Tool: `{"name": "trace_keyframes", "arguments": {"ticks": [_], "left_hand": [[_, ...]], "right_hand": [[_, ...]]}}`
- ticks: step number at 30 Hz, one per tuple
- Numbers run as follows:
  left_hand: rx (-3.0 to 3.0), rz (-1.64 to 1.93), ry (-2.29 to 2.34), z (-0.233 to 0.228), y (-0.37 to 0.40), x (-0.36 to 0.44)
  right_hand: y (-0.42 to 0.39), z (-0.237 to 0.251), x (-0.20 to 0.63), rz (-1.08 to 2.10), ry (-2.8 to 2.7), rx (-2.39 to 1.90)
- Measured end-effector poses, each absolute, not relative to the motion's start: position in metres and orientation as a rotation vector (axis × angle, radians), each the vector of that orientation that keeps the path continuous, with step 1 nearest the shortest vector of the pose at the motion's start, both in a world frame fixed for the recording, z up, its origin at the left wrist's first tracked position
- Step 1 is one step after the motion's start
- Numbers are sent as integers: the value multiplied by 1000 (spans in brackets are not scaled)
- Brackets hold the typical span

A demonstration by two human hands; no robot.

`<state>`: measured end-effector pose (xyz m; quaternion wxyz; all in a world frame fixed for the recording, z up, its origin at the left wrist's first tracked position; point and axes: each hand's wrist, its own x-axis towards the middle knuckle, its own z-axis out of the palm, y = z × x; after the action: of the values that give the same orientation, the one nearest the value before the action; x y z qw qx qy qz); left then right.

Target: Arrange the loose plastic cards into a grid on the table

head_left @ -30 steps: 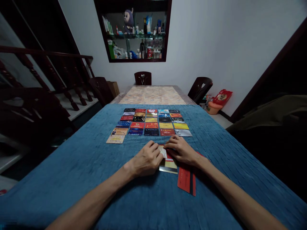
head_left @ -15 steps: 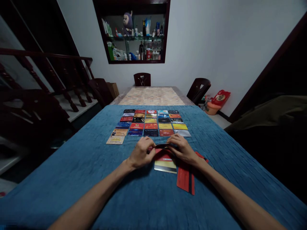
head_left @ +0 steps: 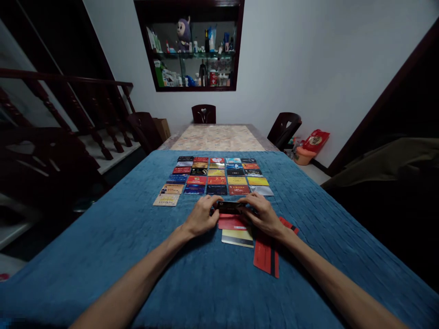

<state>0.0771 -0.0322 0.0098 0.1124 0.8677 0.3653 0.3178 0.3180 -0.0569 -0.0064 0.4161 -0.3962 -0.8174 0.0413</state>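
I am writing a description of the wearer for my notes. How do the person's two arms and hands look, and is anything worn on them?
Both forearms are bare up to the picture's lower edge: no sleeves show. The left hand and right hand carry no gloves, and no watch or bracelet shows at the wrists. Rings cannot be made out in the dim light.

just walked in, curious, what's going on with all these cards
A person sits at a table with a blue cloth. Both hands, left hand and right hand, hold a dark card between them above a small pile of cards. Beyond lies a grid of cards in neat rows.
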Motion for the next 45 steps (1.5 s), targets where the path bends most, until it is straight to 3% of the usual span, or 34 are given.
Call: {"name": "trace_keyframes", "arguments": {"ticks": [22, 29, 45], "left_hand": [[2575, 900, 1028, 8, -36, 79], [2607, 830, 1016, 6, -38, 80], [2319, 1041, 1055, 5, -26, 74]], "right_hand": [[-61, -10, 319, 123, -2055, -1021], [-59, -15, 319, -62, -2085, -977], [-68, -3, 307, -584, -2118, -1026]]}}
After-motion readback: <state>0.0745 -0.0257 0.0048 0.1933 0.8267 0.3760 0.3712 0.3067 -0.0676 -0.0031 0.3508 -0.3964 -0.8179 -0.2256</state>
